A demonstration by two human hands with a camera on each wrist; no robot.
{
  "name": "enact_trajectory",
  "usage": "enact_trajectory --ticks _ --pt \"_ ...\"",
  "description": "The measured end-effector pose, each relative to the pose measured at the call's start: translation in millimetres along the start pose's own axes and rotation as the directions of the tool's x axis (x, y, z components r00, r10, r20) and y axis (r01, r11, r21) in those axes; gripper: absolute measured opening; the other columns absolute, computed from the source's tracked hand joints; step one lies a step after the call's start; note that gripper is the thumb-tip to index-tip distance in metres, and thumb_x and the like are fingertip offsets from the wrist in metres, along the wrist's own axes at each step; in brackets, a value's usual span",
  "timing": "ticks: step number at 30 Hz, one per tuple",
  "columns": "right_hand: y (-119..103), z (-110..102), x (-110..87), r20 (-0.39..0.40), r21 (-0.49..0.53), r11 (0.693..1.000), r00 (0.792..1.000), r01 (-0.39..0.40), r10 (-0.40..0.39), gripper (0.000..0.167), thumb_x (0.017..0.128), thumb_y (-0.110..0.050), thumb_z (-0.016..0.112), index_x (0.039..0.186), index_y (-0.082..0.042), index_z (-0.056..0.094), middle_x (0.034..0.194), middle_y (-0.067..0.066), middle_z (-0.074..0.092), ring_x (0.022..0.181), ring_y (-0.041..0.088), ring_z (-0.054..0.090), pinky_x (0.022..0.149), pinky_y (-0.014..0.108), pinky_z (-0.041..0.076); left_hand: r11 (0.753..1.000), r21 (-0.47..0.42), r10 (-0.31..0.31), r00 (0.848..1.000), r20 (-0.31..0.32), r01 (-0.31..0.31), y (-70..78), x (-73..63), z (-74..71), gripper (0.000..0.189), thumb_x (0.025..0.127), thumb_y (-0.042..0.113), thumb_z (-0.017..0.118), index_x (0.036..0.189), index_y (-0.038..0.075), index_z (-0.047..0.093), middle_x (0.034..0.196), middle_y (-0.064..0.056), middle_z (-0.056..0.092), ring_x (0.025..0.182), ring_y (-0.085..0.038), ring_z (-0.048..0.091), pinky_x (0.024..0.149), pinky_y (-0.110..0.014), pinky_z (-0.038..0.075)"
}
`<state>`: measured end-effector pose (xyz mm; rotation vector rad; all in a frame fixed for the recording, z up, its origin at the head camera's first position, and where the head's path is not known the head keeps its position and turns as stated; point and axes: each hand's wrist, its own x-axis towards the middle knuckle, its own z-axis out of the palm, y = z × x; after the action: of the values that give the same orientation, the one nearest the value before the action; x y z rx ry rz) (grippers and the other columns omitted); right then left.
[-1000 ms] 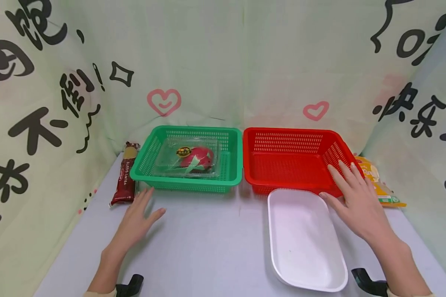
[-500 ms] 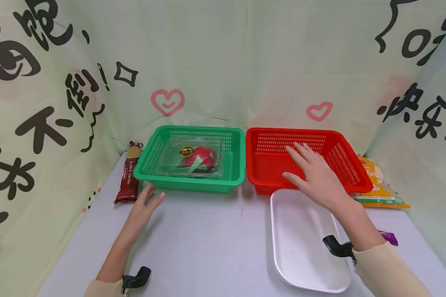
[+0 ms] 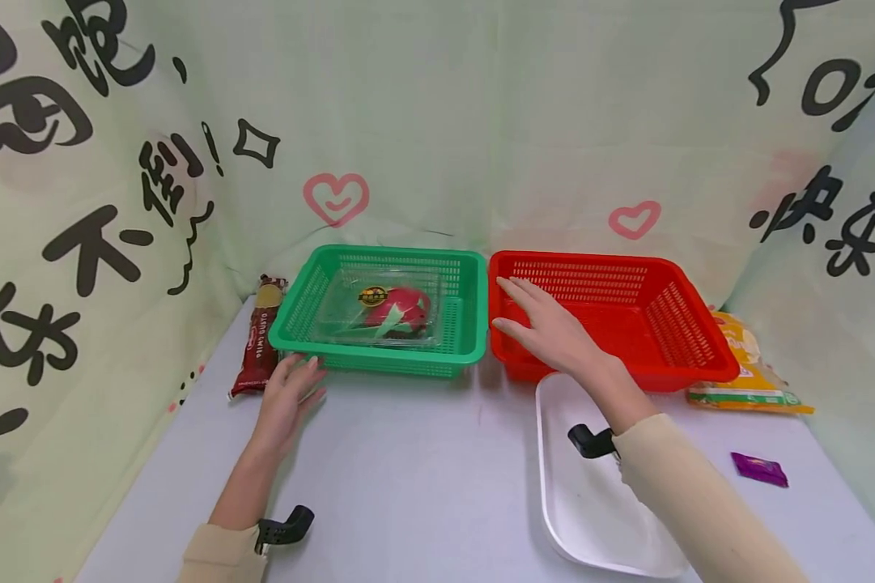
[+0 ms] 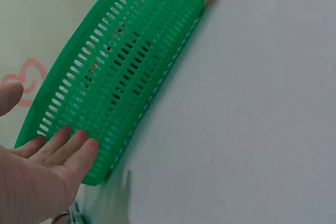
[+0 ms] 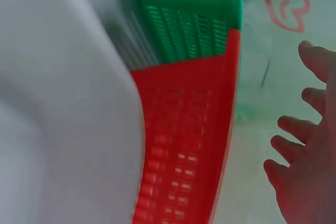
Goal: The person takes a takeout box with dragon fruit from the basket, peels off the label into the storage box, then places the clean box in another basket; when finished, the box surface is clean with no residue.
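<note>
My left hand (image 3: 286, 402) is at the near left corner of a green basket (image 3: 386, 361). In the left wrist view its loosely spread fingers (image 4: 84, 157) overlap the basket's slotted wall. Inside that basket lies a clear plastic box (image 3: 338, 295) with a pink dragon fruit (image 3: 404, 310) showing through the lid. Over the left part of a red basket (image 3: 626, 368) hovers my right hand (image 3: 550, 330), fingers extended and holding nothing. Nothing lies in the visible part of the red basket. The right wrist view has the fingers apart, beside the red wall.
A dark red snack package (image 3: 257, 348) lies left of the green basket. In front of the red basket, a white tray (image 3: 575, 494) is partly covered by my right forearm. A yellow package (image 3: 750, 376) and a small purple packet (image 3: 760, 470) lie to the right.
My right hand has swept left from the red basket's right side to its left part, uncovering the yellow package and the purple packet. My left hand has shifted slightly at the green basket's corner.
</note>
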<state>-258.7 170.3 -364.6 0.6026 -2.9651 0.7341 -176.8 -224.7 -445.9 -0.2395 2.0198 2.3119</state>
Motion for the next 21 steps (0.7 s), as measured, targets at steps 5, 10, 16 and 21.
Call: enact_trajectory --ticks 5,10,16,21 --pt "-13 16 21.7 0.016 0.047 0.999 1.0 0.006 -0.007 0.076 0.094 -0.052 0.058 0.158 -0.032 0.023 0.164 0.005 0.026 0.151 0.03 0.024 0.115 0.061 0.035 0.992 -0.129 0.01 0.999 -0.032 -0.014 -0.2 2.8 3.2 0.064 0.103 0.034 0.053 0.152 0.01 0.02 0.148 -0.013 0.042 0.142 -0.028 0.043 0.113 -0.037 0.044" --pt "-32 30 42.3 0.034 0.093 0.996 0.999 0.01 -0.013 0.076 0.093 -0.05 0.061 0.158 -0.03 0.026 0.163 0.004 0.029 0.15 0.029 0.027 0.113 0.059 0.038 0.963 -0.265 0.02 0.996 -0.085 -0.042 1.7 6.2 6.6 0.037 0.103 0.028 0.054 0.129 0.011 0.034 0.128 -0.005 0.051 0.136 -0.027 0.05 0.111 -0.038 0.046" --pt "-48 51 64.5 0.06 0.157 0.988 0.998 -0.003 -0.006 0.076 0.094 -0.041 0.063 0.158 -0.024 0.026 0.162 0.005 0.03 0.15 0.029 0.027 0.112 0.058 0.041 0.917 -0.398 -0.018 0.992 -0.124 -0.033 6.3 15.1 11.6 0.019 0.103 0.024 0.055 0.108 0.014 0.039 0.117 -0.003 0.05 0.118 -0.022 0.061 0.107 -0.035 0.049" --pt "-59 65 77.7 0.075 0.244 0.969 0.997 -0.04 0.022 0.076 0.094 -0.035 0.065 0.158 -0.021 0.026 0.162 0.006 0.031 0.149 0.029 0.027 0.112 0.056 0.042 0.905 -0.425 -0.045 0.986 -0.16 -0.027 8.2 20.7 15.1 0.021 0.103 0.025 0.054 0.1 0.013 0.037 0.111 -0.002 0.049 0.104 -0.016 0.064 0.1 -0.029 0.054"
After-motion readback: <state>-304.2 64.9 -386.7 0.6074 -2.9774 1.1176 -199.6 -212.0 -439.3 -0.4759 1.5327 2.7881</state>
